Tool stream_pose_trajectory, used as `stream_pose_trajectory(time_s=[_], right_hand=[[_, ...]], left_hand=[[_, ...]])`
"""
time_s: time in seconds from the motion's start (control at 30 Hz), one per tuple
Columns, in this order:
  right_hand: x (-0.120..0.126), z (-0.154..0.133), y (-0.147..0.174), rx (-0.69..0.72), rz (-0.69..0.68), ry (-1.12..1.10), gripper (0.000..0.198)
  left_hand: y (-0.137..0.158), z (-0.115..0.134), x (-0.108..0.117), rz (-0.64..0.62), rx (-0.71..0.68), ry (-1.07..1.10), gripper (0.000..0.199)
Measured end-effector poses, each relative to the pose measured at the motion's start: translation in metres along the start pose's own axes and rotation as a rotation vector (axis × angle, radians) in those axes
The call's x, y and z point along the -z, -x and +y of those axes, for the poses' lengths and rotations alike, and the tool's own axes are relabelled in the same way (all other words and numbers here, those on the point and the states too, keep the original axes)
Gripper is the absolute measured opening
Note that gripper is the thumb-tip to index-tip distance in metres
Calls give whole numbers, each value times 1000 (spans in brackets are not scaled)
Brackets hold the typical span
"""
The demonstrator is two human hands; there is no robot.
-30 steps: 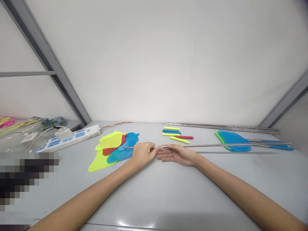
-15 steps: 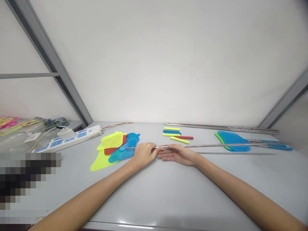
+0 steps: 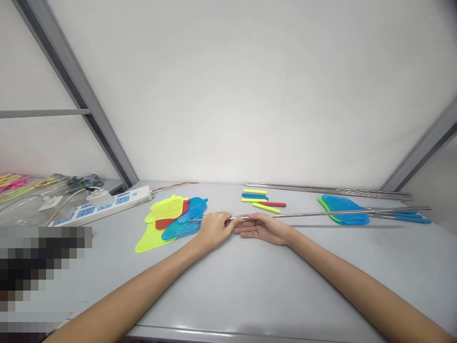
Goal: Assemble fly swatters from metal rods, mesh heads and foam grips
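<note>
A long thin metal rod [image 3: 321,214] lies across both hands, raised a little above the table, with a faint shadow below its right part. My left hand [image 3: 215,229] is closed round it near its left end, which pokes out over a blue swatter head [image 3: 185,225]. Close beside it, my right hand [image 3: 262,229] pinches the rod between thumb and forefinger, palm partly up and the other fingers loosely extended. The rod's far right end passes over a stack of blue and green swatters [image 3: 344,209]. Yellow [image 3: 164,210] and red [image 3: 167,222] swatter heads lie left of my left hand.
Several short coloured handles [image 3: 269,205] lie behind my hands. A bundle of metal rods [image 3: 342,190] runs along the wall. At left are a white power strip [image 3: 107,205] with plugs and cables, and clear plastic bags [image 3: 21,209]. Grey frame posts [image 3: 71,76] stand at both sides.
The rod's right end has risen slightly. Both hands stay in nearly the same place and keep their hold on the rod.
</note>
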State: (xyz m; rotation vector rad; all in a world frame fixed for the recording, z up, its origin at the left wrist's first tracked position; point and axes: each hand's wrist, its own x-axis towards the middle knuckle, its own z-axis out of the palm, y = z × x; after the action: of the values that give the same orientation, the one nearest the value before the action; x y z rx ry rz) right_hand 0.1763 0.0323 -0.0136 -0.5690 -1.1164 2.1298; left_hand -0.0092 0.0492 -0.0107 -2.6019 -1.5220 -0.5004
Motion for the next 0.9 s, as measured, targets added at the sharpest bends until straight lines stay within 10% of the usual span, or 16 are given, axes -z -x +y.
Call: stream_pose_trajectory(time_s=[0.6, 0.9], right_hand=[[3, 0, 0, 10, 52, 58, 33], [6, 2, -4, 6, 84, 36, 37]], left_hand=[[-8, -7, 5, -21, -58, 78, 47], [-6, -5, 7, 108, 127, -85, 58]])
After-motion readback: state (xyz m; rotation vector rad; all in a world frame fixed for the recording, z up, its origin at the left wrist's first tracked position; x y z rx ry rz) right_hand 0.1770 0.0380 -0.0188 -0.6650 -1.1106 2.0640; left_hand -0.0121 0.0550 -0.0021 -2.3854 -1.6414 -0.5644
